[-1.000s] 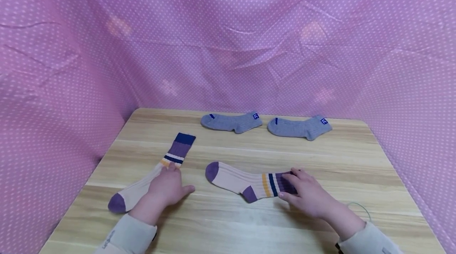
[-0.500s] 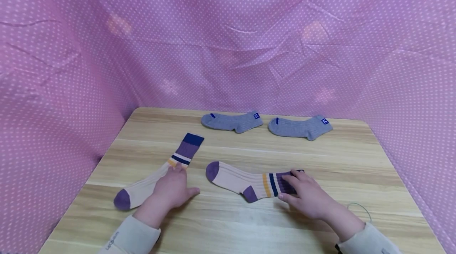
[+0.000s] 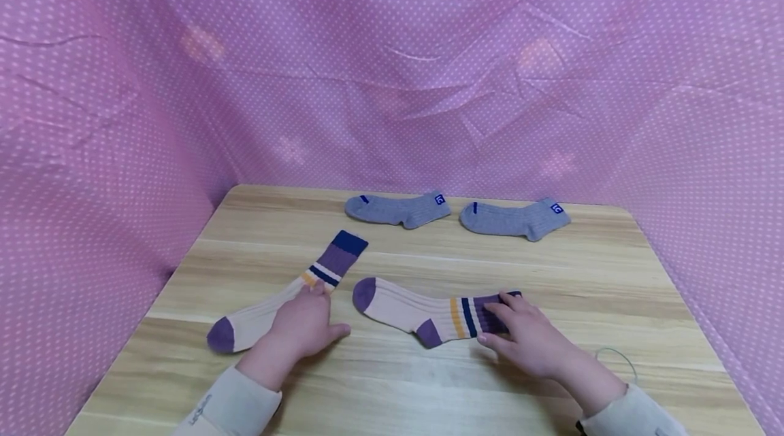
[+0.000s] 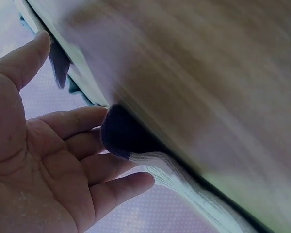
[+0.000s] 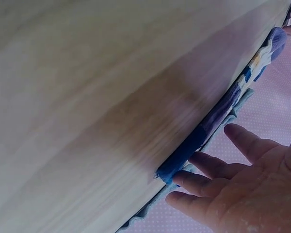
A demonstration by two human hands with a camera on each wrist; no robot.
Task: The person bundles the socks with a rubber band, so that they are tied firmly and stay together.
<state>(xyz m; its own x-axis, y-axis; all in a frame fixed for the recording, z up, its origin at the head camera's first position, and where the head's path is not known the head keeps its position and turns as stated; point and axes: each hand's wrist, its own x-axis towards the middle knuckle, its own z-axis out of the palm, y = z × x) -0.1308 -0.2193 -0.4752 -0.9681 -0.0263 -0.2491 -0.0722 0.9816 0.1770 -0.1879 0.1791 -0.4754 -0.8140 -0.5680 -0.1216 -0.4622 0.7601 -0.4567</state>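
Observation:
Flat on the table lies a cream sock with purple toe and striped purple cuff [image 3: 251, 327], slanting away to the right. My left hand [image 3: 304, 322] rests on its middle, fingers extended, thumb out to the side, hiding the heel from above. In the left wrist view those fingers stay straight beside the sock's purple heel [image 4: 123, 132]. A matching sock [image 3: 398, 307] lies crosswise to the right, toe to the left. On its purple cuff rest the loosely spread fingers of my right hand [image 3: 531, 339]; the right wrist view shows fingertips at the blue cuff edge [image 5: 182, 156].
Two grey ankle socks, one on the left [image 3: 395, 210] and one on the right [image 3: 511, 220], lie side by side near the wooden table's [image 3: 392, 388] back edge. A pink dotted cloth [image 3: 392, 82] hangs around the back and sides. A thin green loop [image 3: 621, 358] shows by the right wrist.
My left hand has slid the left striped sock to the right across the table, closer to the other striped sock. My right hand and the remaining socks have stayed in place.

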